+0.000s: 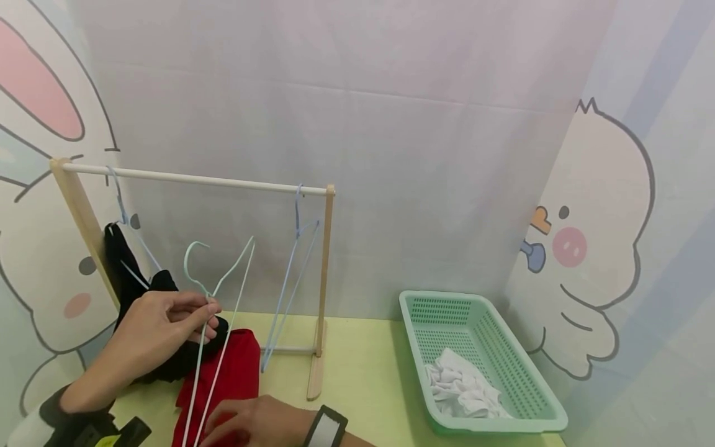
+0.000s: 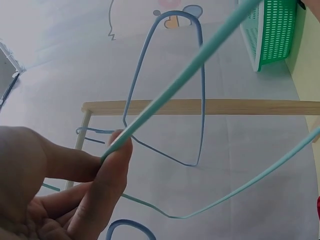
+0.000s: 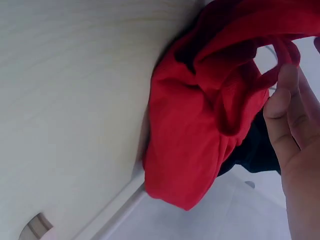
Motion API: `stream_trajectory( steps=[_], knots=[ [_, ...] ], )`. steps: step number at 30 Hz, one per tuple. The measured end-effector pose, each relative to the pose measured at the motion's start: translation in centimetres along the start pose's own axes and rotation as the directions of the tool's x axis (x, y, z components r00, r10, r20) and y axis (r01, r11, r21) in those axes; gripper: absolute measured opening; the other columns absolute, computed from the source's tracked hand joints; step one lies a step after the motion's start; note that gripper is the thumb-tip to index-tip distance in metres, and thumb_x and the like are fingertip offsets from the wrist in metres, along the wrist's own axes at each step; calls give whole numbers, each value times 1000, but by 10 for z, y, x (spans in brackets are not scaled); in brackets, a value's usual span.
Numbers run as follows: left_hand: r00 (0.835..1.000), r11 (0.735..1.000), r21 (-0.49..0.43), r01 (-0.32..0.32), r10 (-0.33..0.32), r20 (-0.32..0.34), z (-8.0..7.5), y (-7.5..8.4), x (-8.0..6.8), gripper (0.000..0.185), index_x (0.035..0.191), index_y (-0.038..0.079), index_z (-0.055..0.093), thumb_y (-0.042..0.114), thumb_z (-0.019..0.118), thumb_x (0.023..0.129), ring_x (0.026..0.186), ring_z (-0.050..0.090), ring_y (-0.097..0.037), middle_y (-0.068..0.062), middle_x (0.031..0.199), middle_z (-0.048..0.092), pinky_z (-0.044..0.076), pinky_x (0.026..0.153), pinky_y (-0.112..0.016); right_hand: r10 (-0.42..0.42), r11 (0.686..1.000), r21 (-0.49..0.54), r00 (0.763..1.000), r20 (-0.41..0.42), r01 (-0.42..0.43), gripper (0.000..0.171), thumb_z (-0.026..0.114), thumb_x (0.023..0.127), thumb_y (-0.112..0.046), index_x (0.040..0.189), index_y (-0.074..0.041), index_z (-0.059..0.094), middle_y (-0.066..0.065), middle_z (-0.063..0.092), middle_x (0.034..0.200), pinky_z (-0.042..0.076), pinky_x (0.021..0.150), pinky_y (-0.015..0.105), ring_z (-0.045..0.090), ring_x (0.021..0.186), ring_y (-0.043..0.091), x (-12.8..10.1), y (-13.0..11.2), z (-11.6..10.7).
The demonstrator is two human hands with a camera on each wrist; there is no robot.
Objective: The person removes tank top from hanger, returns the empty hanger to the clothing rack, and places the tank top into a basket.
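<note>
My left hand (image 1: 151, 326) pinches a pale green wire hanger (image 2: 175, 85) just below its hook, between thumb and fingertips. The hanger stands tilted, its lower end reaching down over a red garment (image 1: 240, 366) on the table. My right hand (image 1: 262, 419) is low at the front, by the hanger's lower end. In the right wrist view, its thumb and fingers pinch a strap-like edge of the red garment, which hangs in loose folds. Behind my left hand, a black garment (image 1: 173, 366) hangs from a blue hanger on the rack, partly hidden.
A rack with a white rail (image 1: 195, 179) and wooden posts stands at the left. Near its right post hangs a bare blue hanger (image 1: 297, 214). To the right, a green basket (image 1: 491, 425) holds a crumpled white cloth (image 1: 463, 385). Printed curtains surround the yellow table (image 1: 357, 360).
</note>
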State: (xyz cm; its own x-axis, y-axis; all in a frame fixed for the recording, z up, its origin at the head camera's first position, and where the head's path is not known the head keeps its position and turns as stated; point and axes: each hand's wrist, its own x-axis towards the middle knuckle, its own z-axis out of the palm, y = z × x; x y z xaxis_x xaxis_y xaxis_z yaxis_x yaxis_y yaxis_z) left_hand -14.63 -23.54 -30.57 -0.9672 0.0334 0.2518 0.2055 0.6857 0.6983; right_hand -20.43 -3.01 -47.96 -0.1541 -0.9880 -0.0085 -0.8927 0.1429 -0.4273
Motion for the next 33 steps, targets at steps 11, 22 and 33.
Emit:
stream_trajectory(
  steps=[11, 22, 33],
  knots=[
    [1000, 999, -45, -12, 11, -17, 1, -3, 6, 33, 118, -3, 77, 27, 67, 108, 75, 77, -9, -2, 90, 80, 61, 72, -21, -31, 999, -15, 999, 26, 31, 26, 70, 106, -17, 131, -15, 77, -8, 64, 133, 40, 91, 0, 49, 108, -15, 2, -1, 9],
    [999, 999, 7, -43, 43, -19, -7, 5, 13, 35, 119, -1, 78, 30, 67, 109, 75, 77, -8, 1, 90, 80, 57, 79, -19, -68, 997, -46, 997, -43, 66, 28, 70, 105, -14, 133, -13, 76, -5, 65, 133, 39, 92, 0, 49, 109, -14, -1, 2, 10],
    [997, 997, -36, -72, 71, -21, -22, 19, 27, 40, 125, -4, 75, 31, 66, 109, 79, 77, -10, -3, 94, 81, 53, 81, -12, -34, 999, -26, 998, -62, 33, 30, 68, 107, -15, 136, -13, 74, -6, 66, 133, 39, 93, 0, 50, 111, -14, -1, 3, 13]
  ],
)
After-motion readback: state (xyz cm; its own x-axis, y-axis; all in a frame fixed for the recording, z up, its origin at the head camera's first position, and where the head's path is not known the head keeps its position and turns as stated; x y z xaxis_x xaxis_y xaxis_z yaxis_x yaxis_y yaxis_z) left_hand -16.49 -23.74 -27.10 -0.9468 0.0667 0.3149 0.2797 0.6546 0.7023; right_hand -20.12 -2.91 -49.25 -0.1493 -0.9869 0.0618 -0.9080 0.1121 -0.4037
